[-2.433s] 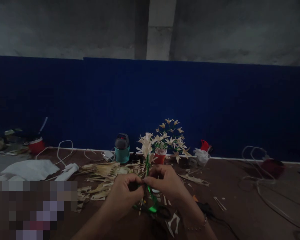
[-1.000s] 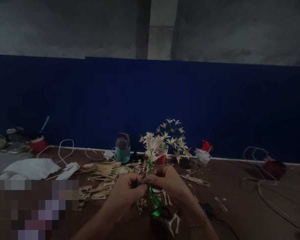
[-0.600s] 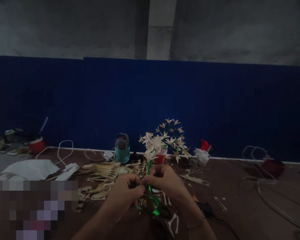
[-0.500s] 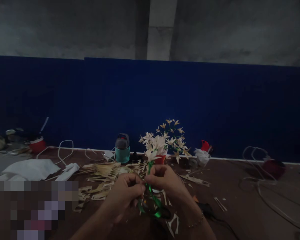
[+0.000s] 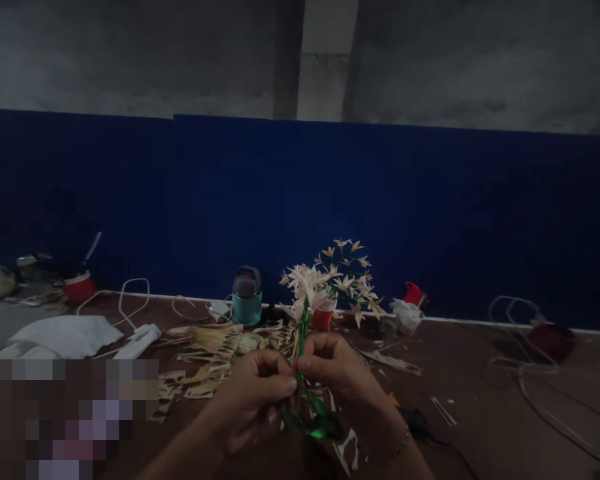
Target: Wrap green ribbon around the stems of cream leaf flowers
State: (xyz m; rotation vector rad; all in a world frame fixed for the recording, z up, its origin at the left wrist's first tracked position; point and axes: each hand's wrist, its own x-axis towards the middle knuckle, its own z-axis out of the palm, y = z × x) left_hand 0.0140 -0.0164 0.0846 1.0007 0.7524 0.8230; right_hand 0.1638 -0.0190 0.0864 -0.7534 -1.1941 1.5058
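Pale artificial flowers (image 5: pixel 310 283) stand upright in front of me on a stem wrapped in shiny green (image 5: pixel 303 327). My left hand (image 5: pixel 260 390) is closed, thumb and finger pinching low on that stem. Just above and to the right, my right hand (image 5: pixel 337 367) pinches the stem too, its fingertips almost touching the left ones. Below the fingers hangs a loop of green tape (image 5: pixel 317 427), partly dark and blurred. Behind the held flowers, a red cup (image 5: pixel 323 317) bears more pale flowers (image 5: pixel 357 287) on thin green stems.
Dried tan husk pieces (image 5: pixel 207 340) lie left of centre. Along the blue wall panel (image 5: pixel 300 200) stand a teal lantern-like container (image 5: pixel 247 303), a white plastic bag (image 5: pixel 406 315) and a red tub (image 5: pixel 79 288). White cloth (image 5: pixel 63 335) is at left; a cable (image 5: pixel 525 373) curls at right.
The held flowers have turned, showing more of the green stem beneath the petals. My hands have shifted slightly, both still pinching. The view has moved a little.
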